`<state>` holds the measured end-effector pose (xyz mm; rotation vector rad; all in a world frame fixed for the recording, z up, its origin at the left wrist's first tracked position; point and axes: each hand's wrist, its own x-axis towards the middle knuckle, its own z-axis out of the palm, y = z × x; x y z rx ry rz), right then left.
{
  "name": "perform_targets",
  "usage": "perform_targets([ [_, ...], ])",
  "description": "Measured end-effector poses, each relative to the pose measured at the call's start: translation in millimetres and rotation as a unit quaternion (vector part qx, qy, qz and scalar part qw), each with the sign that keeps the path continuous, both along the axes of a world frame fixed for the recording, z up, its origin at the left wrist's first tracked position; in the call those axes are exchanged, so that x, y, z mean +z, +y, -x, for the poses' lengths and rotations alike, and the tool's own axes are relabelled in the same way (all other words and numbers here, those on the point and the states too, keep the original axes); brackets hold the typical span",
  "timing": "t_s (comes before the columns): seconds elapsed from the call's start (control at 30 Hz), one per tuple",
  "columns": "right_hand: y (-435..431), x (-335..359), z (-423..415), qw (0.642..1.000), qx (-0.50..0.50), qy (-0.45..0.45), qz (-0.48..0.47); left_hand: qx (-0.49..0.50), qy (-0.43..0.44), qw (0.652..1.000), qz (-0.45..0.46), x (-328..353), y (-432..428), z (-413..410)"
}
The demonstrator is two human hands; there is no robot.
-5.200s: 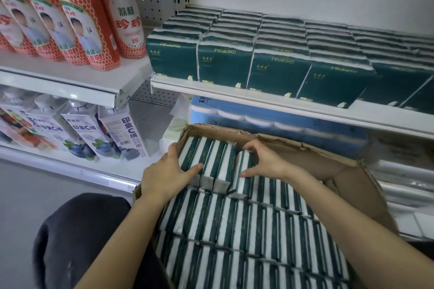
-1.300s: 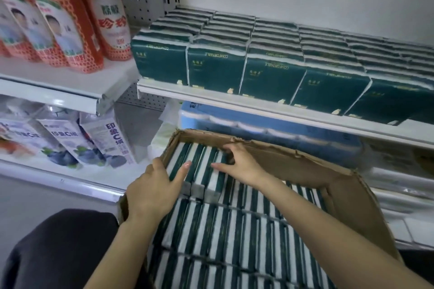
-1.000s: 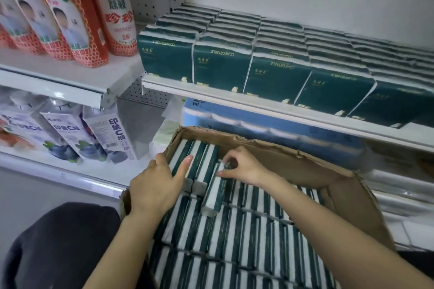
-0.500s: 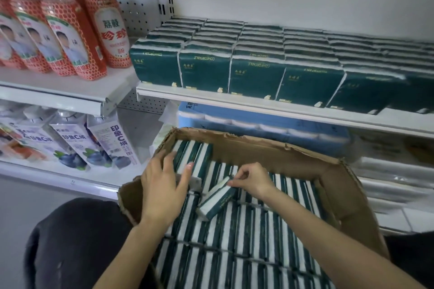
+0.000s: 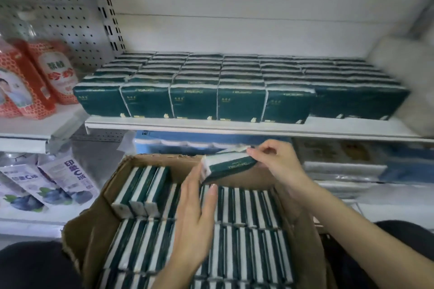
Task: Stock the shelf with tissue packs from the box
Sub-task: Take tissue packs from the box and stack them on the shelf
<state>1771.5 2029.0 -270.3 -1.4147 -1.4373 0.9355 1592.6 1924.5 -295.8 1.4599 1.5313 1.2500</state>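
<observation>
A cardboard box (image 5: 94, 225) sits low in the middle, packed with several dark green and white tissue packs (image 5: 246, 237) standing on edge. My right hand (image 5: 278, 163) pinches one green tissue pack (image 5: 226, 166) by its far end and holds it tilted above the box's back edge. My left hand (image 5: 196, 216) hovers flat over the packs, its fingers straight and touching the lifted pack's near end. The white shelf (image 5: 234, 124) above carries rows of the same green packs (image 5: 195, 101).
Red-labelled bottles (image 5: 40, 77) stand on the left shelf, with pale cartons (image 5: 68, 178) below them. Blue and white packages (image 5: 178, 143) fill the level behind the box. A blurred white bundle (image 5: 408, 82) sits at the shelf's right end. Dark-clothed knees flank the box.
My right hand has lifted one pack out of the box's back row and raised it toward the shelf. My left hand has shifted right to the pack's end. The view has tilted up.
</observation>
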Motion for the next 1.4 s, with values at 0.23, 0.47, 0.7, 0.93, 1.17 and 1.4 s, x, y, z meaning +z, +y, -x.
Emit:
perform_targets([
  [0.23, -19.0, 59.4, -55.4, 0.994, -0.041, 0.035, -0.094, -0.079, -0.019, 0.996, -0.028, 55.7, 28.4, -65.0],
  [0.47, -16.1, 81.6, -137.0, 0.981, -0.053, -0.091, -0.163, -0.182, -0.011, 0.981, -0.064, 85.2, 54.8, -128.2],
  [0.7, 12.9, 79.7, -216.6, 0.956, -0.104, -0.218, -0.167, -0.143, -0.043, 0.987, -0.059, 108.7, 87.8, -158.0],
  [0.93, 49.3, 56.6, -252.4, 0.951, -0.173, -0.229, -0.118, -0.143, 0.383, 0.891, -0.195, 103.1, 140.5, -126.1],
  [1.17, 65.6, 49.1, -210.1, 0.950, -0.207, -0.195, -0.130, -0.141, 0.518, 0.821, -0.191, 77.9, 167.6, -107.8],
  [1.4, 75.1, 40.8, -196.6, 0.937, -0.203, -0.232, -0.164, -0.142, 0.499, 0.834, -0.189, 82.7, 173.7, -107.9],
])
